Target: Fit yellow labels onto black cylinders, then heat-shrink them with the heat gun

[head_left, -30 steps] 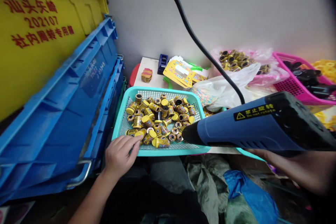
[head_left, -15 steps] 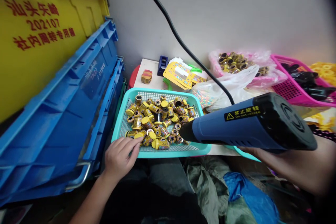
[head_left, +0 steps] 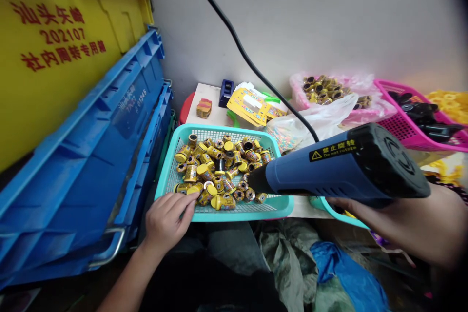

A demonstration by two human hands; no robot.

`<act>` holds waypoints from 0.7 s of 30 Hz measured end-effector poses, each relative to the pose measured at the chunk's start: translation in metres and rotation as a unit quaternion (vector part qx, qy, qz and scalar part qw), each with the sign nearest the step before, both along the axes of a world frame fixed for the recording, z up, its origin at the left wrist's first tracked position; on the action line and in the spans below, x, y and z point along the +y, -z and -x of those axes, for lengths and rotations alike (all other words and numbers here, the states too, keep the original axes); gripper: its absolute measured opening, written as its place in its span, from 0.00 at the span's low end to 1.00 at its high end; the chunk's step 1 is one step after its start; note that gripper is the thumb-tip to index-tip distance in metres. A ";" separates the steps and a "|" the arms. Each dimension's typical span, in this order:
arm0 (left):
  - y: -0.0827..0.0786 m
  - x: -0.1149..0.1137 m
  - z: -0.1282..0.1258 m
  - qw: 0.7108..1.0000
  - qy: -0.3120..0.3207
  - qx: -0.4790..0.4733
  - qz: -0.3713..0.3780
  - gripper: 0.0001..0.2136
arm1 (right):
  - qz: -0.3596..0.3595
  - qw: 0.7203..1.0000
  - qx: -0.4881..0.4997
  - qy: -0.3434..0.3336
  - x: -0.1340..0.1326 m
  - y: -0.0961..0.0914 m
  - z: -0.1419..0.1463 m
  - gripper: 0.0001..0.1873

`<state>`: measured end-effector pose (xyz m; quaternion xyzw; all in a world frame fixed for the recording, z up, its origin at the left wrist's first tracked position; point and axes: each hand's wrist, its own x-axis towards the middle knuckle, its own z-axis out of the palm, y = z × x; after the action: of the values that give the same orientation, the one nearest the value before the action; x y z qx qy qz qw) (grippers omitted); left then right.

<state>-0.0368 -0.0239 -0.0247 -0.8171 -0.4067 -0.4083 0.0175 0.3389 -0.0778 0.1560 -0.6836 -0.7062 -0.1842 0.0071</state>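
Observation:
A turquoise mesh basket holds several small yellow-and-brown printed cylinders, some with yellow caps. At its front left corner my left hand is closed over the rim, fingers over the inner side beside a yellow cap and thumb lower down. A blue-and-black heat gun points left, its dark nozzle over the right part of the basket, close above the cylinders. My right hand grips the heat gun from below; the gun's body hides most of its fingers.
Stacked blue crates and a yellow crate wall off the left. The black cord crosses before the wall. Behind lie yellow printed cards, a clear bag, a bag-lined pink basket and another pink basket with black parts.
The heat gun and my right hand have shifted slightly left, and the cord has swung left with them. My left hand and the basket have barely moved.

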 end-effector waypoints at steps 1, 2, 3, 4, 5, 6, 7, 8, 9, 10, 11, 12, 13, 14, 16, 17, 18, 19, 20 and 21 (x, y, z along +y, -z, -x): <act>0.000 0.000 0.000 1.000 -0.001 -0.001 0.000 0.08 | -0.001 1.000 -0.024 -0.014 0.002 0.000 0.000 0.33; 0.000 0.000 0.000 1.000 -0.001 -0.001 0.001 0.08 | -0.005 0.998 -0.049 -0.035 0.004 -0.001 0.001 0.33; 0.000 0.000 0.000 1.000 -0.001 -0.001 0.002 0.08 | -0.015 0.996 -0.069 -0.058 0.006 -0.002 0.001 0.32; 0.000 0.000 0.000 1.000 0.000 -0.002 0.002 0.08 | -0.028 0.993 -0.083 -0.078 0.007 -0.003 0.003 0.32; 0.000 0.000 0.000 1.000 0.002 -0.002 0.003 0.08 | -0.039 0.990 -0.095 -0.097 0.008 -0.005 0.004 0.32; 0.000 0.000 0.000 1.000 0.002 -0.003 0.002 0.08 | -0.045 0.987 -0.106 -0.111 0.009 -0.007 0.005 0.32; 0.000 -0.001 0.000 1.000 0.003 -0.004 0.002 0.09 | -0.046 0.985 -0.114 -0.123 0.010 -0.008 0.006 0.31; 0.001 -0.001 0.000 1.000 0.002 -0.005 0.002 0.09 | -0.045 0.984 -0.119 -0.129 0.011 -0.009 0.006 0.31; 0.001 -0.001 0.000 1.000 0.002 -0.004 0.003 0.09 | -0.041 0.983 -0.119 -0.131 0.012 -0.009 0.007 0.31; 0.002 -0.001 0.000 1.000 0.002 -0.005 0.005 0.09 | -0.037 0.983 -0.116 -0.134 0.012 -0.009 0.007 0.30; 0.002 -0.001 0.000 1.000 0.002 -0.006 0.007 0.09 | -0.037 0.984 -0.110 -0.133 0.013 -0.008 0.008 0.30; 0.002 -0.001 0.000 1.000 0.002 -0.008 0.008 0.09 | -0.040 0.986 -0.099 -0.131 0.015 -0.007 0.009 0.30; 0.002 0.000 -0.001 1.000 0.002 -0.013 0.009 0.09 | -0.044 0.988 -0.082 -0.126 0.017 -0.005 0.012 0.30; 0.001 0.000 -0.001 1.000 0.002 -0.020 0.011 0.09 | -0.045 0.990 -0.060 -0.120 0.019 -0.004 0.015 0.30; -0.002 -0.001 -0.001 0.999 0.011 -0.049 0.020 0.10 | -0.036 0.993 -0.004 -0.114 0.025 -0.001 0.026 0.28; -0.004 -0.002 0.000 0.997 0.019 -0.074 0.031 0.10 | -0.026 0.993 0.021 -0.114 0.029 0.000 0.031 0.27; -0.005 -0.004 0.002 0.993 0.028 -0.107 0.047 0.10 | -0.015 0.993 0.038 -0.114 0.032 0.001 0.037 0.27; -0.006 -0.007 0.004 0.986 0.033 -0.147 0.067 0.11 | -0.008 0.992 0.046 -0.117 0.036 0.001 0.043 0.27; -0.007 -0.010 0.006 0.977 0.033 -0.192 0.090 0.11 | -0.003 0.992 0.047 -0.120 0.039 0.000 0.048 0.28; -0.007 -0.013 0.009 0.965 0.028 -0.237 0.111 0.11 | -0.001 0.992 0.044 -0.121 0.043 0.000 0.053 0.28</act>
<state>-0.0457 -0.0366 -0.0180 -0.7050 -0.4192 -0.5425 -0.1816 0.2864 -0.0352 0.1563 -0.6005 -0.7826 -0.1521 0.0610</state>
